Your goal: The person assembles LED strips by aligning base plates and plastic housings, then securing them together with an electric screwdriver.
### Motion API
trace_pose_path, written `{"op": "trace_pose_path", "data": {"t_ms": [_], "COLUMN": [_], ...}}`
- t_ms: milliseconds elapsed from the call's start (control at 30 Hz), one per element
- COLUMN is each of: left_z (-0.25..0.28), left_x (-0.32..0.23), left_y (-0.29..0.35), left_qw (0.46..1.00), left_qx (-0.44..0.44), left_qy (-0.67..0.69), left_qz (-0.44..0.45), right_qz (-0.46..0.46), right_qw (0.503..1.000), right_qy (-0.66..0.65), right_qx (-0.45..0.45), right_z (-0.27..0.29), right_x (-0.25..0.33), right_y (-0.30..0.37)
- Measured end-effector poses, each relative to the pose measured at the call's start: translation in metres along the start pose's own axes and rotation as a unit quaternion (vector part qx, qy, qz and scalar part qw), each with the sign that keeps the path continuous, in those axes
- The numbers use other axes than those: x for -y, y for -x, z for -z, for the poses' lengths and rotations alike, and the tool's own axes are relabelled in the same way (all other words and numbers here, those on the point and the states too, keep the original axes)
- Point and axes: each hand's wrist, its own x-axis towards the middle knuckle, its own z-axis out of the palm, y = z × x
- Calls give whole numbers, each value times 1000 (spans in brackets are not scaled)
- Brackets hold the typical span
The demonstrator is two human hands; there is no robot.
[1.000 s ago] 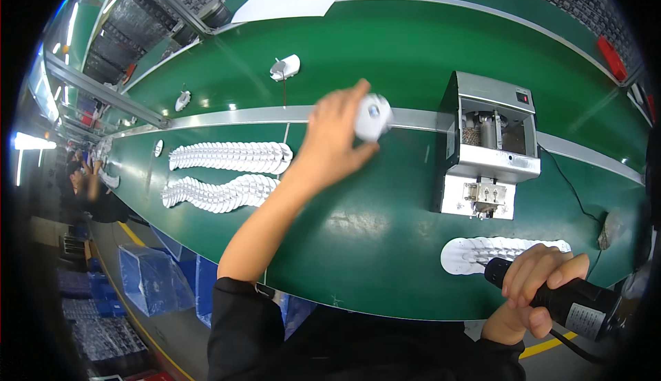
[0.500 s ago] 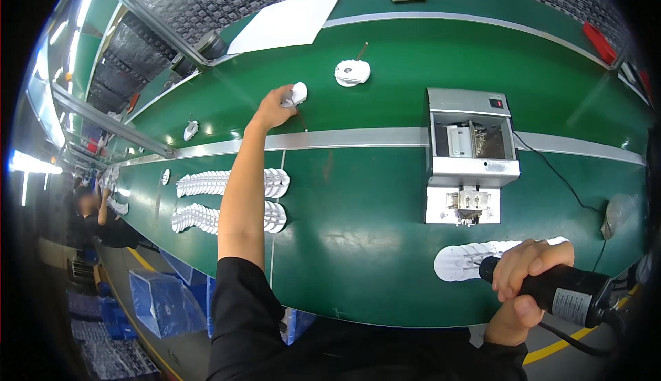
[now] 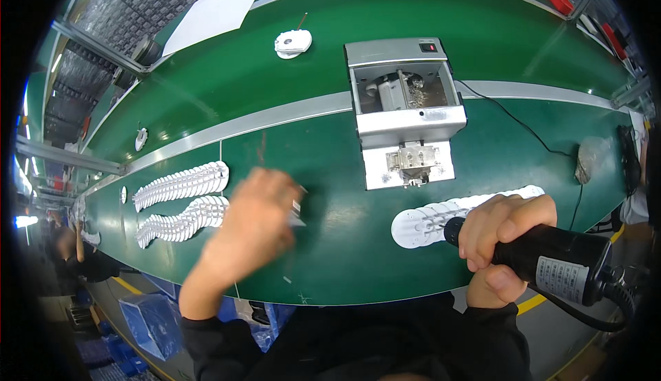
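My right hand is wrapped around a black electric screwdriver, whose tip points left over a row of overlapping white plastic parts. Above the bench, left of the screw feeder, my left hand is smeared by motion. Its fingers are closed on a white plastic part, of which only an edge shows past the fingertips. A thin wire seems to stick up beyond the hand. The silver screw feeder has loose screws in its hopper and stands between my hands, farther off.
Two rows of nested white parts lie on the left of the bench. On the green belt behind are a wired white part and a smaller one. A cable runs from the feeder. Blue bins stand below; another person works far left.
My left hand has come back from the belt toward me with the white part. The view has shifted right, while my right hand still grips the screwdriver over the row of parts.
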Motion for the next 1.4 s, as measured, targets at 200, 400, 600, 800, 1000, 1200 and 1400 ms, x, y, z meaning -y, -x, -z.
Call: {"op": "trace_pose_path", "data": {"t_ms": [200, 400, 600, 800, 1000, 1200, 1400], "left_z": [-86, -109, -111, -109, -103, -97, -113], "left_x": [-57, -85, -87, -86, -88, -88, -87], "left_y": [-12, -31, -37, -40, -40, -44, -46], "left_qw": [955, 912, 923, 929, 936, 937, 932], "left_qx": [-117, -184, -186, -177, -166, -131, -152], "left_qy": [242, 327, 278, 254, 243, 260, 270], "left_qz": [-123, -166, -190, -202, -194, -191, -188], "right_qz": [-28, -65, -66, -62, -45, -25, 13], "right_qw": [999, 998, 998, 998, 999, 999, 990], "right_qy": [-16, -17, -14, -3, 1, 4, 65], "right_qx": [16, 11, -1, 15, 26, -44, -121], "right_z": [-1, 2, 2, 5, 6, -8, -20], "right_x": [6, 10, 8, 6, 5, -4, -16], "right_y": [1, 6, 4, 3, 0, -3, -38]}}
